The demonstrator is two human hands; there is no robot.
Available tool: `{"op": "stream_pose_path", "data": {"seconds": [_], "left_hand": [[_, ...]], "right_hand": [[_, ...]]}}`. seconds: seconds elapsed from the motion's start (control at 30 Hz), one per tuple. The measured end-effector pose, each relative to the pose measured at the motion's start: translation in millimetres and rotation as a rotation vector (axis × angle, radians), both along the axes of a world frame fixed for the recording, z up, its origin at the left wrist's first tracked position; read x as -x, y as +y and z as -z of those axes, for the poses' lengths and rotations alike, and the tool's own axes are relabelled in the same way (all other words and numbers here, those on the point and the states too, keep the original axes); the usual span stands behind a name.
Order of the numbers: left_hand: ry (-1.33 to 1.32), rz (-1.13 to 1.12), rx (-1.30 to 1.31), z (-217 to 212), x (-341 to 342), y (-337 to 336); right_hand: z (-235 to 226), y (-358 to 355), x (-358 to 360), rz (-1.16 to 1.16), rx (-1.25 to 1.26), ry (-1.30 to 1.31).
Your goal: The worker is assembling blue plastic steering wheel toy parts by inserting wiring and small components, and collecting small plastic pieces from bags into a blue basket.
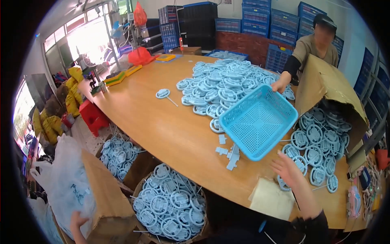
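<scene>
My right hand [287, 168], fingers spread and holding nothing, is over the table just below a blue plastic basket [260, 122]. A co-worker's hand grips the basket's far rim and tilts it over the table; the basket has nothing in it. Beside my right hand lie light blue round plastic pieces with thin stems [313, 155], spilling from a tipped cardboard box [331, 77]. At the lower left, my left hand [77, 223] is open against the bag-lined carton [107, 195], its fingers partly showing. A white plastic bag [67, 175] stands up there.
A large heap of the same pieces [227, 81] covers the table's far middle. Small flat blue parts [230, 154] and a pale sheet [273, 199] lie near the front edge. Full cartons of pieces [170, 203] stand below the table. A red stool [93, 118] is at left.
</scene>
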State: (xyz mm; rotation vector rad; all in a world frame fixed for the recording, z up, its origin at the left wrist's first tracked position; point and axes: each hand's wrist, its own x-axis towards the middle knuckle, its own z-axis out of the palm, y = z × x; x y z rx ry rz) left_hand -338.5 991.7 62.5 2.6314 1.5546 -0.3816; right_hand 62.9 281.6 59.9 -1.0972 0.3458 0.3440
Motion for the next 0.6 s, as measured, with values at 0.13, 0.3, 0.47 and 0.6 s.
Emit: {"op": "stream_pose_path", "data": {"seconds": [0.13, 0.3, 0.47, 0.6], "left_hand": [[-0.368, 0.583, 0.031, -16.3, -42.0, -10.9], [-0.167, 0.555, 0.150, -21.1, -89.6, 28.2], [0.139, 0.164, 0.119, 7.4, -83.2, 77.6], [0.024, -0.152, -0.015, 42.0, -50.4, 126.6]], "right_hand": [[27.7, 34.6, -65.0, -0.119, -0.216, -0.097], [91.8, 4.8, -82.4, -0.038, -0.171, -0.080], [81.5, 38.0, -17.7, -0.160, -0.038, -0.030], [42.9, 70.2, 32.8, -0.138, 0.020, 0.056]]}}
